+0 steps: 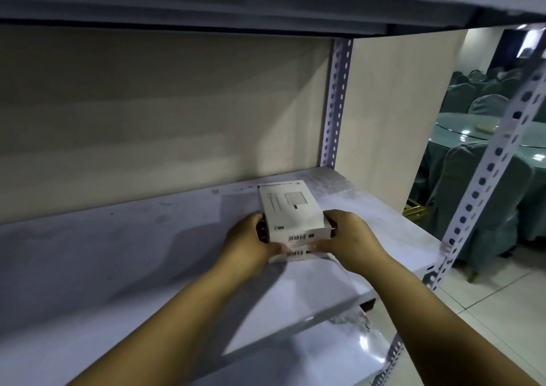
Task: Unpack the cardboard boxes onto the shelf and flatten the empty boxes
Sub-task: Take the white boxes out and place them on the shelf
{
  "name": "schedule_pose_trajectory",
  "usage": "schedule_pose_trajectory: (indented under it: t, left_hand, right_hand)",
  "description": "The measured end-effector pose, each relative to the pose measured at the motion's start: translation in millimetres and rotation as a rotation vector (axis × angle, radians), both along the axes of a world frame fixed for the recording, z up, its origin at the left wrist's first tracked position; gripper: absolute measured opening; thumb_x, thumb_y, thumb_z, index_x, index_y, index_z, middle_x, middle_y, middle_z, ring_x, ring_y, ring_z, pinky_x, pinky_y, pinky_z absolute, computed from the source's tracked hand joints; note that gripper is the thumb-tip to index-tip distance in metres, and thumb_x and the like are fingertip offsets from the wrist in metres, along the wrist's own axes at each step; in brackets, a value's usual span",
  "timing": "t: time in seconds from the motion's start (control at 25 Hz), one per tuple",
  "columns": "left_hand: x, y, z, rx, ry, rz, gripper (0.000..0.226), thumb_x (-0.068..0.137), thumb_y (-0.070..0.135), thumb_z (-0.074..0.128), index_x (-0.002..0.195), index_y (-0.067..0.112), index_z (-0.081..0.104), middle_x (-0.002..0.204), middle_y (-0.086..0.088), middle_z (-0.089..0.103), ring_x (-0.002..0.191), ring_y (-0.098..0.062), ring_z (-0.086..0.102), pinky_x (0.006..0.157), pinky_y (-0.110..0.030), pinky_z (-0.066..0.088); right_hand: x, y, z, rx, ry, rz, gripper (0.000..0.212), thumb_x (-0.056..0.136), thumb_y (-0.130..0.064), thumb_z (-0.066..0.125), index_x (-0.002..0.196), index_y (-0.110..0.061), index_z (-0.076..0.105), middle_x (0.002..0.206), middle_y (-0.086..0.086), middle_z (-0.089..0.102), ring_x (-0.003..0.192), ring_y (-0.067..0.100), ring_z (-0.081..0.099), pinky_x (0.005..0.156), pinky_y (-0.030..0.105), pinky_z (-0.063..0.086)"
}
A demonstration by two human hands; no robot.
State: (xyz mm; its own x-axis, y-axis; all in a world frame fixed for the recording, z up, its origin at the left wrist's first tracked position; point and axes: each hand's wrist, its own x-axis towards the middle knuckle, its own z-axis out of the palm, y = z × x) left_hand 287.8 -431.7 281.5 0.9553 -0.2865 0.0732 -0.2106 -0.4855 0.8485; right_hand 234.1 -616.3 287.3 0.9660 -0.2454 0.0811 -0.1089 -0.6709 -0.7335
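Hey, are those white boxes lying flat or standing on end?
Flat. The white boxes lie stacked, broad printed face up, on the shelf board; the left hand and right hand grip their sides.

The left hand and right hand cover the sides of the two stacked white boxes. The lower box shows only its barcode end. The printing is too small to read. Both forearms run off the bottom edge.
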Motion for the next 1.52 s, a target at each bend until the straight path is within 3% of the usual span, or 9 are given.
schedule_pose_trajectory:
  t: [0.12,0.28,0.48,0.64,0.72,0.84,0.96,1.36,1.52]
  left_hand:
    - [15.8,-17.8,-2.7,-0.007,0.004,0.027,0.049,0.068,0.013,0.081,0.113,0.022,0.064,0.105,0.007,0.070,0.091,-0.013,0.066,0.083,-0.038,0.056]
    - [35.3,-48.3,-4.9,-0.013,-0.044,0.052,0.046,0.072,0.013,0.079,0.114,0.021,0.063,0.110,0.006,0.068,0.096,-0.012,0.064,0.087,-0.035,0.055]
    - [60.3,-79.0,-6.1,-0.027,-0.098,0.068,0.049,0.077,0.007,0.074,0.122,0.017,0.058,0.120,0.003,0.064,0.108,-0.014,0.060,0.078,-0.016,0.048]
    - [80.7,-99.9,-7.6,-0.036,-0.101,0.129,0.055,0.076,0.007,0.077,0.127,0.013,0.057,0.121,0.000,0.065,0.112,-0.019,0.060,0.091,-0.027,0.050]
    - [91.0,-109.7,-8.6,-0.058,-0.104,0.156,0.054,0.076,0.006,0.077,0.126,0.011,0.058,0.121,-0.003,0.066,0.109,-0.019,0.062,0.092,-0.029,0.050]
    - [104.8,-122.4,-10.0,-0.071,-0.096,0.184,0.049,0.078,0.006,0.075,0.124,0.009,0.060,0.119,-0.005,0.067,0.106,-0.020,0.063,0.091,-0.033,0.052]
    - [114.9,-131.5,-12.1,-0.081,-0.082,0.213,0.043,0.079,0.008,0.075,0.120,0.011,0.062,0.115,-0.003,0.068,0.103,-0.018,0.063,0.089,-0.030,0.052]
    - [123.7,-142.4,-11.3,-0.087,-0.057,0.249,0.039,0.081,0.008,0.073,0.118,0.012,0.063,0.115,-0.003,0.068,0.103,-0.019,0.063,0.090,-0.038,0.054]
    - [117.6,-139.7,-9.2,-0.057,-0.078,0.255,0.037,0.079,0.012,0.075,0.115,0.013,0.063,0.112,-0.003,0.068,0.101,-0.020,0.064,0.088,-0.039,0.054]
  right_hand:
    - [16.6,-17.8,0.7,0.028,-0.026,0.012,0.035,0.076,-0.007,0.077,0.106,-0.022,0.065,0.091,-0.012,0.067,0.076,-0.002,0.061,0.050,0.008,0.042]
    - [44.8,-46.7,1.2,0.025,-0.080,0.018,0.028,0.076,-0.009,0.078,0.098,-0.021,0.066,0.090,-0.008,0.068,0.075,-0.002,0.061,0.050,0.007,0.042]
    - [81.6,-74.5,-1.9,-0.056,-0.113,-0.006,0.025,0.075,-0.008,0.078,0.086,-0.021,0.061,0.081,-0.008,0.063,0.074,0.011,0.059,0.051,0.008,0.038]
    - [106.8,-92.3,-6.1,-0.075,-0.131,-0.060,0.023,0.074,-0.010,0.079,0.091,-0.015,0.064,0.083,-0.004,0.062,0.077,0.017,0.057,0.054,0.017,0.033]
    - [116.8,-99.0,-5.0,-0.103,-0.141,-0.076,0.020,0.077,-0.009,0.076,0.088,-0.016,0.061,0.082,-0.003,0.059,0.076,0.019,0.052,0.053,0.020,0.030]
    - [130.0,-107.8,-3.7,-0.093,-0.169,-0.085,0.016,0.082,-0.003,0.069,0.094,-0.010,0.062,0.084,-0.002,0.056,0.076,0.019,0.049,0.054,0.014,0.036]
    - [141.6,-113.8,-5.6,-0.105,-0.168,-0.099,0.015,0.084,-0.003,0.064,0.098,-0.007,0.064,0.089,0.002,0.060,0.078,0.019,0.049,0.055,0.022,0.029]
    - [159.8,-121.1,-8.7,-0.058,-0.136,-0.110,0.018,0.084,-0.004,0.063,0.101,-0.008,0.065,0.098,0.009,0.068,0.085,0.025,0.058,0.068,0.030,0.044]
    - [152.4,-121.4,-5.8,-0.061,-0.126,-0.094,0.022,0.083,-0.005,0.066,0.105,-0.008,0.066,0.104,0.010,0.069,0.096,0.029,0.061,0.076,0.032,0.048]
